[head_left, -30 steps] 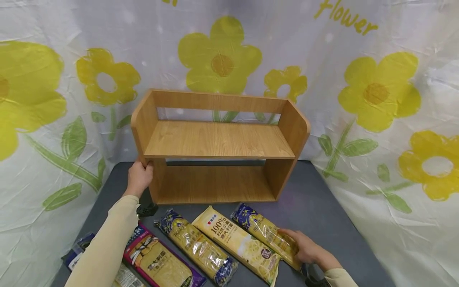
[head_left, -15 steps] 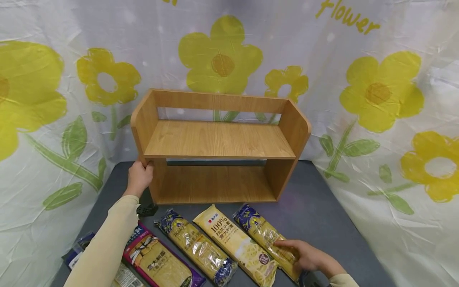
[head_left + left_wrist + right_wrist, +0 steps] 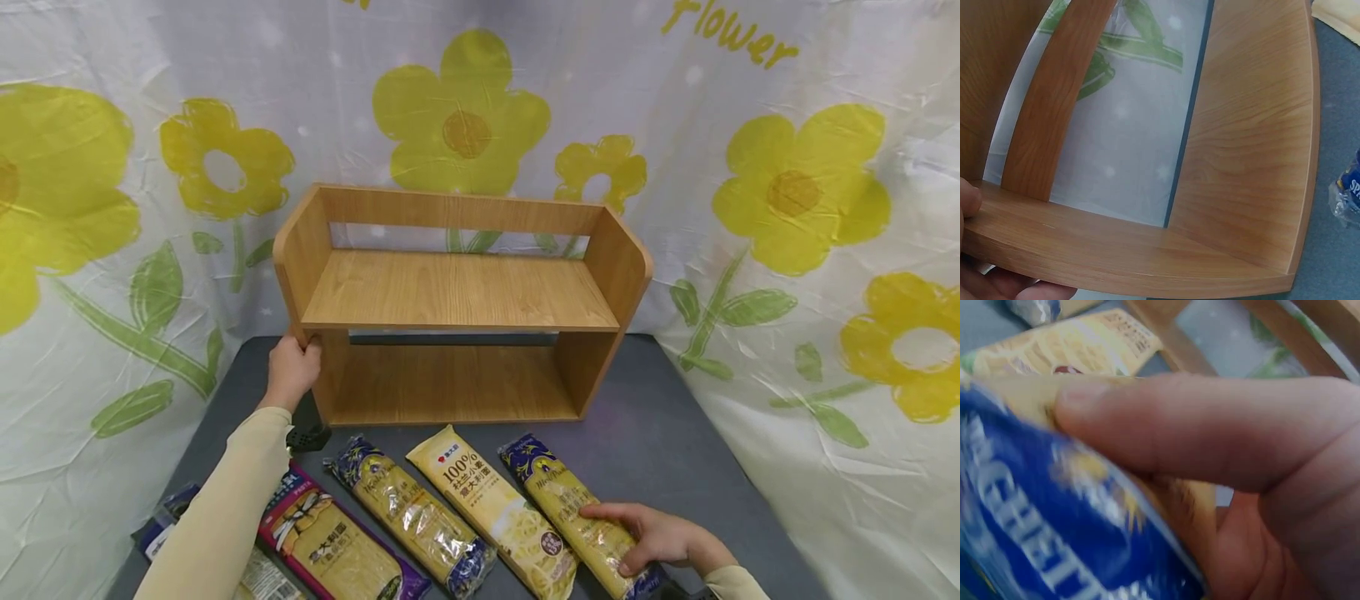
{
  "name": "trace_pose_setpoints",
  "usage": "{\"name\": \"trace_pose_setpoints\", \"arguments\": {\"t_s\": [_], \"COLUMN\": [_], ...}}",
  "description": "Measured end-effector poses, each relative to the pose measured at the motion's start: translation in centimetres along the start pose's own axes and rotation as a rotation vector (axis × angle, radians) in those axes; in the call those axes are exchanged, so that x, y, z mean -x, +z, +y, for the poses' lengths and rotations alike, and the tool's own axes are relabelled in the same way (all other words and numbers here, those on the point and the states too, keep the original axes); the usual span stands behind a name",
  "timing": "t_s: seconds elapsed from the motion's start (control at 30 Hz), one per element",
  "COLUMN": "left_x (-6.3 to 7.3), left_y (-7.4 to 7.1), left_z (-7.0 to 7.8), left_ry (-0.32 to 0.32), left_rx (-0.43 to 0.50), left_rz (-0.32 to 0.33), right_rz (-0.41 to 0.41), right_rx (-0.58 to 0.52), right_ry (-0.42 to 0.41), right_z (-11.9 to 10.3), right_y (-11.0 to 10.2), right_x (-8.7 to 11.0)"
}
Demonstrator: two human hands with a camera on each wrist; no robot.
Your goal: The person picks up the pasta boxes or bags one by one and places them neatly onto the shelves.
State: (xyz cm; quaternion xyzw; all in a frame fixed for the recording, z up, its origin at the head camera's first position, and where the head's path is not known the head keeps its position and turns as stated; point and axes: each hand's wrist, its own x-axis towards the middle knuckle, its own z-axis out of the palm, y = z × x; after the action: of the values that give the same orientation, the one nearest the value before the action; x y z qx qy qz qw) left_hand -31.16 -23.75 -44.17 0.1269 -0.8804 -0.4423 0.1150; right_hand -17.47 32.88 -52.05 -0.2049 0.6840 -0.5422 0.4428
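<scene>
A two-tier wooden shelf [image 3: 459,290] stands at the back of the grey table. My left hand [image 3: 292,372] grips the front edge of its left side panel; in the left wrist view the thumb [image 3: 969,199] and fingers lie on either side of that board [image 3: 1116,253]. At the right, my right hand [image 3: 667,538] holds the lower part of a blue-and-yellow spaghetti packet [image 3: 557,492]. Close up, the thumb presses on the packet's blue end [image 3: 1054,506], with the other fingers mostly hidden behind it.
Left of the held packet lie a cream pasta packet [image 3: 491,512], another blue-and-gold spaghetti packet [image 3: 412,515] and a purple-edged pasta packet [image 3: 337,546]. Another packet [image 3: 270,579] is partly covered by the left sleeve [image 3: 225,500]. A flowered curtain [image 3: 675,167] surrounds the table.
The right hand has shifted rightward and a little down, and the spaghetti packet has moved away from the cream one. Its blue lower end now shows. The left hand stays on the shelf.
</scene>
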Motion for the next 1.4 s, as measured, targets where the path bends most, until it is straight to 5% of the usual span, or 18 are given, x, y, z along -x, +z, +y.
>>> {"name": "trace_pose_setpoints", "arguments": {"t_s": [0.13,0.27,0.5,0.77,1.1,1.4], "left_x": [0.0,0.1,0.0,0.2,0.4,0.3], "left_y": [0.1,0.2,0.0,-0.2,-0.3,-0.4], "left_z": [-0.2,-0.4,-0.4,-0.2,-0.2,-0.5], "left_ry": [0.023,0.06,0.065,0.06,0.057,0.088], "left_rx": [-0.001,-0.016,-0.023,-0.017,-0.021,-0.033], "left_rz": [0.016,0.055,0.031,0.032,0.005,0.016], "right_rz": [-0.073,-0.035,0.019,0.032,-0.056,-0.19], "right_rx": [-0.146,-0.204,-0.331,-0.281,-0.257,-0.207], "right_ry": [0.02,0.007,-0.01,-0.072,-0.259,-0.358], "right_z": [0.4,0.8,0.9,-0.6,-5.3,-13.2], "right_y": [0.7,2.0,3.9,5.4,7.6,8.3], "right_x": [0.1,0.1,-0.1,-1.0,-4.7,-8.1]}}
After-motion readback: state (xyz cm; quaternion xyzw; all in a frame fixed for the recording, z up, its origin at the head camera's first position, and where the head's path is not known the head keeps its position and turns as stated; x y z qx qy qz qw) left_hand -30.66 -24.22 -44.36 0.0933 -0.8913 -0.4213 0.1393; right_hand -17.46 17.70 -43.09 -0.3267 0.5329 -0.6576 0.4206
